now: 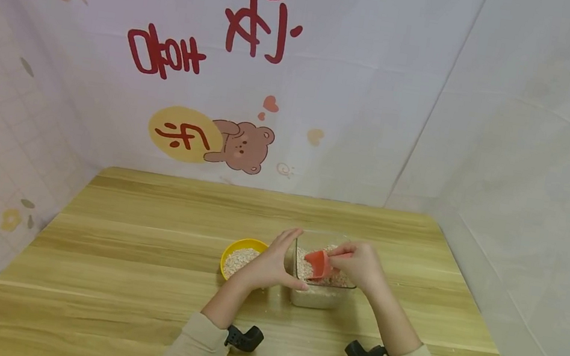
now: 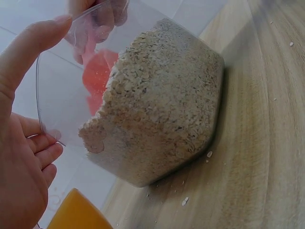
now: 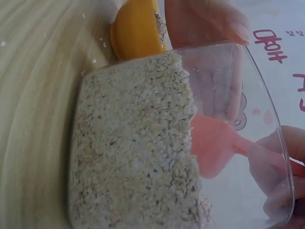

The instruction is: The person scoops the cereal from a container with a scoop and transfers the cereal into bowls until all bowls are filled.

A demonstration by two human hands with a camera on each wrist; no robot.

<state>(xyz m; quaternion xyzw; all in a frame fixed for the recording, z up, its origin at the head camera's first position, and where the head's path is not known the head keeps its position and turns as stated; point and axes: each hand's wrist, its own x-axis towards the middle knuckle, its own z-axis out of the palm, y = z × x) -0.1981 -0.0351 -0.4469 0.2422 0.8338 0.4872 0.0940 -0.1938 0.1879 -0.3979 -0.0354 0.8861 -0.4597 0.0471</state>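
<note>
A clear square container (image 1: 315, 297) filled partway with oat flakes (image 2: 157, 95) stands on the table. My left hand (image 1: 266, 265) spans its left side and holds the rim, thumb at the front and fingers toward the back corner. Above the flakes, my right hand (image 1: 362, 266) grips the handle of a red scoop (image 1: 319, 264). The scoop's bowl is inside the container, its lower edge at the flakes in the right wrist view (image 3: 212, 145). Just left of the container, partly behind my left hand, sits a yellow bowl (image 1: 226, 253) with oat flakes in it.
The wooden table (image 1: 139, 279) carries a few stray flakes (image 2: 185, 201) near the container. A white printed cloth (image 1: 363, 91) hangs behind the table and along both sides. Black wrist mounts (image 1: 244, 338) sit on both forearms.
</note>
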